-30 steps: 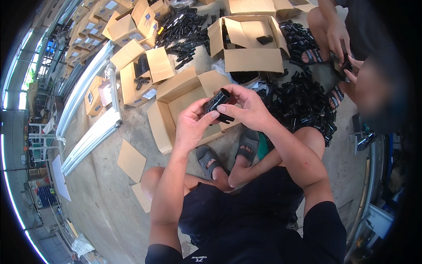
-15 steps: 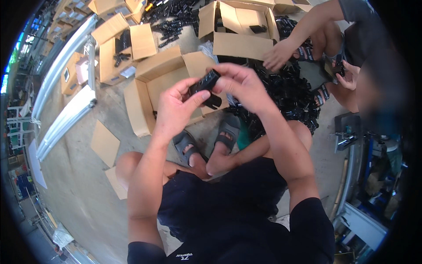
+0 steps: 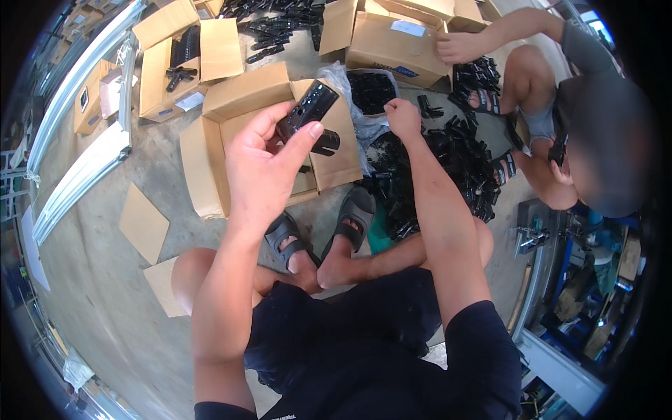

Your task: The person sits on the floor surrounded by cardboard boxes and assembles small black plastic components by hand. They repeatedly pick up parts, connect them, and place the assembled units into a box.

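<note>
My left hand [image 3: 262,164] grips a glossy black pipe joint [image 3: 311,108], held up over an open cardboard box [image 3: 199,164]. The joint has a split tubular end and small holes along its side. Away to the right, my right hand [image 3: 404,119] is closed, its fingertips curled together; whatever they hold is hidden or too small to name. It hovers at the edge of a clear plastic bag [image 3: 334,73] that contains many small dark pieces [image 3: 371,92]. Just beyond and below it spreads a heap of similar black joints [image 3: 448,164].
On the right, a co-worker's hand [image 3: 458,49] touches another cardboard box [image 3: 392,49]; their other hand holds a black part [image 3: 558,148]. A box with black parts [image 3: 157,84] stands at the far left, near long pale metal profiles [image 3: 91,164]. Flat cardboard [image 3: 143,222] lies on the floor.
My right hand has let go of the joint and moved right to the plastic bag. The left hand keeps the joint alone. The co-worker's box has been tilted or turned.
</note>
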### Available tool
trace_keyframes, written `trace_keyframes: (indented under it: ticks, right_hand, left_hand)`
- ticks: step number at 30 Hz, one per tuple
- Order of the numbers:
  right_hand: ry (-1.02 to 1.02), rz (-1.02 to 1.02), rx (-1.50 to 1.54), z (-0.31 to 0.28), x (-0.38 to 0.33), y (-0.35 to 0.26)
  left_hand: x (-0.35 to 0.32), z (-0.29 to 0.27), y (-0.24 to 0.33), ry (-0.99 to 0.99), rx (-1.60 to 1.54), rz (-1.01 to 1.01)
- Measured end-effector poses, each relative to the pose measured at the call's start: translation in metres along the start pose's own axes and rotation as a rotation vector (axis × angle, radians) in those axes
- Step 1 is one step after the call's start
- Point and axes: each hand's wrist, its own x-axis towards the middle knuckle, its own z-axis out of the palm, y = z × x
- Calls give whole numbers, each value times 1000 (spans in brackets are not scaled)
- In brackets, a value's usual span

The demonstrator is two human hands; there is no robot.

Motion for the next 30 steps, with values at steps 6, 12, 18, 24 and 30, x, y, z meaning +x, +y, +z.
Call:
trace_keyframes:
  ticks: [6,12,18,24,30]
  right_hand:
    - [-116,-81,-447,33,42,-29]
    - [-156,-24,-527,65,65,-31]
    - [-187,-122,-568,64,67,-22]
    - [-157,-92,-531,74,68,-25]
    - [-123,-247,-550,68,64,-22]
  left_hand:
    - [14,-6,-10,79,417,224]
    - [25,-15,-15,76,540,291]
    - [31,-18,-23,68,555,263]
    - [24,-18,-29,86,658,319]
    - [8,-17,-23,39,717,343]
